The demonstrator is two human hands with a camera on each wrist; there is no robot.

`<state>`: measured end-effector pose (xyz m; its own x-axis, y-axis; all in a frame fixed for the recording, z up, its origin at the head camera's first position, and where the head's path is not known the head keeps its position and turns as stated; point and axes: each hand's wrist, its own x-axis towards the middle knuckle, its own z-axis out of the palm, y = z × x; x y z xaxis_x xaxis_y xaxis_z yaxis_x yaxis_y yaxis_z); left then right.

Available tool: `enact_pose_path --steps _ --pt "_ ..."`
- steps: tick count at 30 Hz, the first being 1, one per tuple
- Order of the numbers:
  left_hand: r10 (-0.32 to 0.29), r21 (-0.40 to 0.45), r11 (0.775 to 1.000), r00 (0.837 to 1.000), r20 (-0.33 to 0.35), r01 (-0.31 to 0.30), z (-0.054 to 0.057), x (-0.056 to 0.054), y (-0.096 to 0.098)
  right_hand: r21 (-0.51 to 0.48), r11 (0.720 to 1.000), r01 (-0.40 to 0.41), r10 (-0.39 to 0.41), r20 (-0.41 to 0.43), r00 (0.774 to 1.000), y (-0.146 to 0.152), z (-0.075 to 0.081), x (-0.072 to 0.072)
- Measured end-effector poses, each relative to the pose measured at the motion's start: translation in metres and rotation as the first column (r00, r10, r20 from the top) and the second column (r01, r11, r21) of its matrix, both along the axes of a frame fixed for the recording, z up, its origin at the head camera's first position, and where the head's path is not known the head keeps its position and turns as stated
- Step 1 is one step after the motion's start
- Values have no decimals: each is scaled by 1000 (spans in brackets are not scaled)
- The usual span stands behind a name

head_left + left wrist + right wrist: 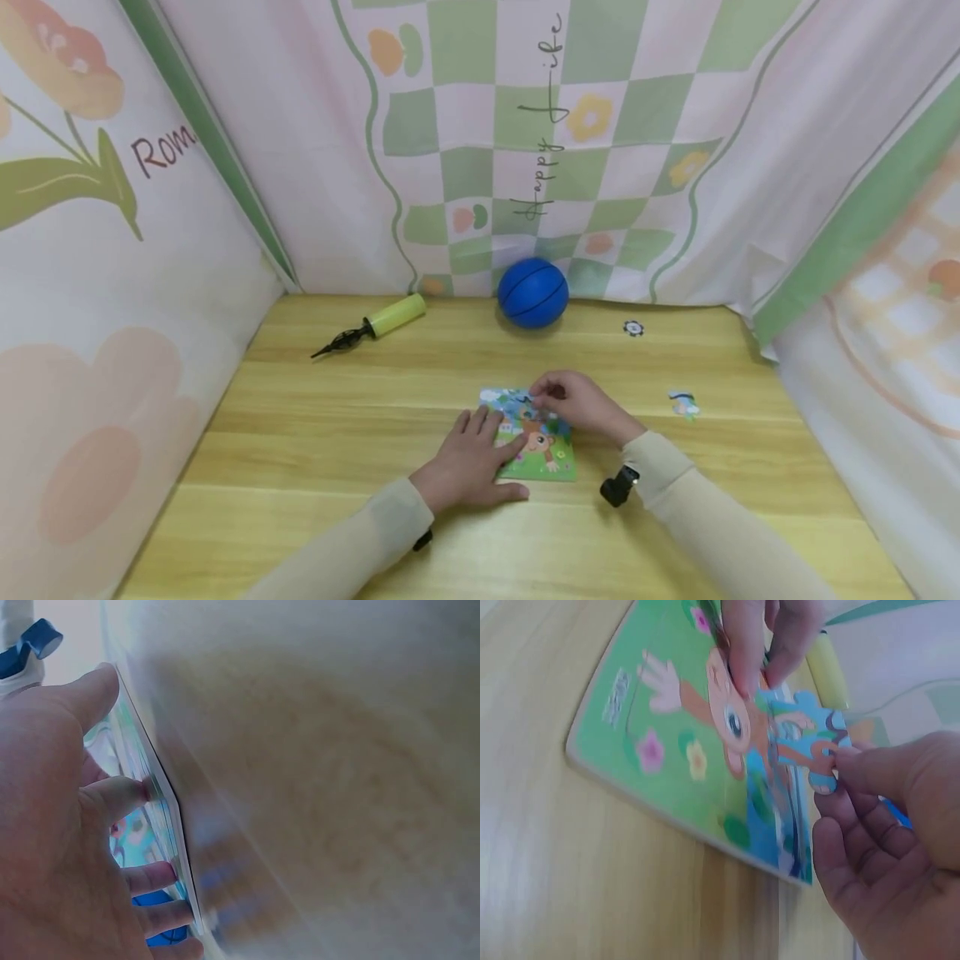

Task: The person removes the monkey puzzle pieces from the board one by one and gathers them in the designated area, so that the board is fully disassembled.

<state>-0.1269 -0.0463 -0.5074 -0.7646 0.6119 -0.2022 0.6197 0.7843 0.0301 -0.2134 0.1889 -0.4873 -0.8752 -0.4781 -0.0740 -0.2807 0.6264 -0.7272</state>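
Observation:
A jigsaw puzzle board [551, 468] with a monkey on green grass lies on the wooden table. My left hand [467, 465] rests flat across its left side, fingers spread; in the left wrist view the fingertips [154, 876] press at the board's edge. Above the board's upper right part, my right hand [581, 407] pinches a jigsaw piece [802, 739] between thumb and fingers. That piece is blue and brown, tilted over the board in the right wrist view. Another loose jigsaw piece [684, 404], blue and white, lies to the right of the board.
A blue ball [533, 293] with black lines sits at the back by the curtain [465, 100]. Left of it lies a yellow-green hand pump [396, 316] with a black nozzle end. A small dark-edged round piece [633, 328] is at the back right.

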Motion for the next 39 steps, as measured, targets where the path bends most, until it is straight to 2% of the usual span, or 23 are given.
enact_pose_path --steps 7,13,19,25,32,39 --pt "-4 14 1000 1000 -7 4 -1 0 0 28 999 -41 40 14 999 46 5 -5" --pt "1 25 1000 1000 -5 -1 -4 0 -2 112 994 -8 7 10 1000 100 15 -16" --pt "8 21 1000 1000 9 -8 -3 0 -2 170 985 19 -23 22 999 137 16 -22" --pt "4 14 1000 1000 12 -4 -1 1 -1 191 981 43 -52 41 998 151 10 -25" --pt "7 11 1000 1000 17 -7 0 1 0 197 977 79 -94 65 993 154 5 -24" --pt "11 8 1000 1000 17 -11 0 1 1 196 977 84 -98 61 993 154 7 -22"
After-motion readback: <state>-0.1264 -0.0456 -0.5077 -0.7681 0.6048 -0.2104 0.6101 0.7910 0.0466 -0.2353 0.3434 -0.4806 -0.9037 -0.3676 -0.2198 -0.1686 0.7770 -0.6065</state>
